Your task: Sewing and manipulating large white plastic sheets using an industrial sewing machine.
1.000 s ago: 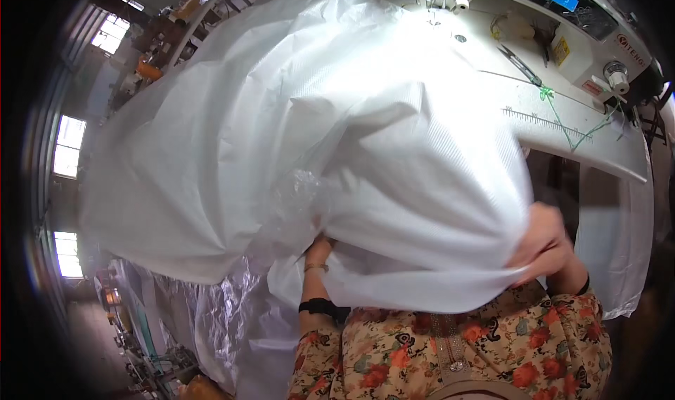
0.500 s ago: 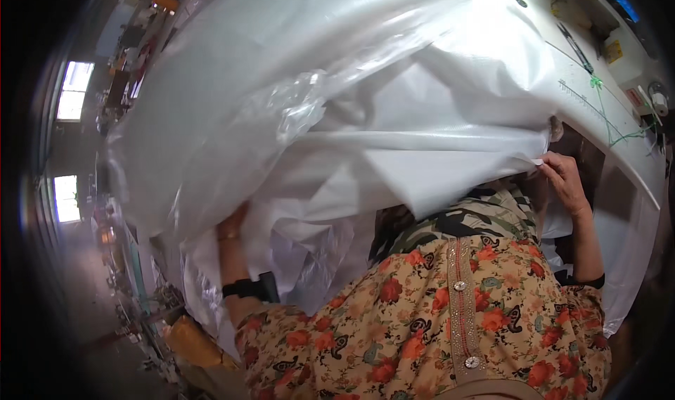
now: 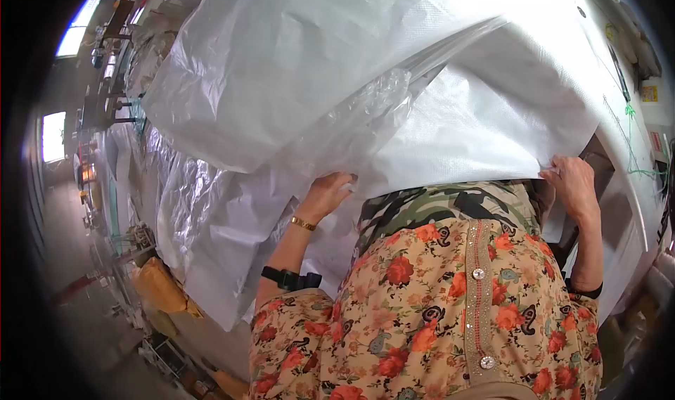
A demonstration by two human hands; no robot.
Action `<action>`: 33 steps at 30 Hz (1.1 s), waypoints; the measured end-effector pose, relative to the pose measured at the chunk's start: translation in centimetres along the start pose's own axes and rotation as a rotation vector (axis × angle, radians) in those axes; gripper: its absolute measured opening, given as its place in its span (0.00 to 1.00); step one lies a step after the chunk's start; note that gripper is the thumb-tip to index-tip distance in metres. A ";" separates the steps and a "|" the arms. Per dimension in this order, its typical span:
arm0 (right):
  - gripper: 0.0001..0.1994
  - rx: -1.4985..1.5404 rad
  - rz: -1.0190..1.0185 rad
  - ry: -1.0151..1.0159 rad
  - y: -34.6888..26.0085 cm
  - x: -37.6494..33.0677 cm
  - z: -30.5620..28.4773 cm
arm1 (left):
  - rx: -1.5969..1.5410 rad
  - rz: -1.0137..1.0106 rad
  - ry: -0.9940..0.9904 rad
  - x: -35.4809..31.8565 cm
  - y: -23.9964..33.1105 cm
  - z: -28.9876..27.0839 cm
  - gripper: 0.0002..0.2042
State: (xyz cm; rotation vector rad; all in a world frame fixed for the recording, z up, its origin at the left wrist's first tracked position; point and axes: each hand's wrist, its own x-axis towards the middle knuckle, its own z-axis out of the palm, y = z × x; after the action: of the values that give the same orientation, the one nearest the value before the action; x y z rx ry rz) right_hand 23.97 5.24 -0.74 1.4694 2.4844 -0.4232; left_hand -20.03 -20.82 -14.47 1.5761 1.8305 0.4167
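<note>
Floral top (image 3: 436,315): beige, red-orange blooms, short sleeves, beaded placket with buttons. Camouflage apron (image 3: 436,203) beneath. Left wrist: gold bracelet (image 3: 303,223), black band (image 3: 290,279). Right wrist: black band (image 3: 585,289).

Large white woven plastic sack (image 3: 337,69), crumpled, draped across worktable above lap; clear plastic liner (image 3: 365,112) bunched at folded middle; lower edge lifted, taut.

A big white woven sack (image 3: 365,69) with a clear plastic liner (image 3: 365,112) spreads across the work surface.
</note>
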 end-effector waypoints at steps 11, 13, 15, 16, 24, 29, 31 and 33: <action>0.13 -0.007 0.158 0.351 8.2 -0.9 3.1 | 0.531 -0.714 0.720 -19.0 -22.5 -3.0 0.08; 0.14 0.006 0.109 0.365 7.4 -1.4 4.5 | 0.250 -1.029 0.842 -18.7 -21.2 -4.2 0.09; 0.15 0.020 0.127 0.320 7.3 -1.0 4.6 | 0.295 -1.097 0.474 -18.3 -20.4 -5.1 0.16; 0.15 0.022 0.125 0.318 7.0 -0.7 4.0 | 0.297 -1.100 0.474 -18.1 -19.7 -5.3 0.16; 0.13 -0.167 -0.009 0.551 0.0 0.5 -0.5 | 0.100 -0.439 0.091 -10.5 -11.4 -2.3 0.24; 0.16 -0.286 -0.164 0.648 -3.2 1.9 -1.0 | 0.109 -0.268 0.137 -7.0 -7.2 1.6 0.25; 0.17 -0.247 -0.207 0.589 -2.5 2.4 -1.0 | 0.098 -0.239 0.124 -6.8 -7.2 3.3 0.26; 0.17 -0.216 -0.240 0.527 -2.6 2.4 -1.0 | 0.164 -0.250 0.185 -7.0 -8.3 6.0 0.29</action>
State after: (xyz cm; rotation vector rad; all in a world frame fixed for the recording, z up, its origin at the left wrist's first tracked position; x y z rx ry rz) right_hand 20.47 6.40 -0.26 1.3304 3.0060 0.2282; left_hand -21.92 -30.42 -22.12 1.4272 2.2223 0.3113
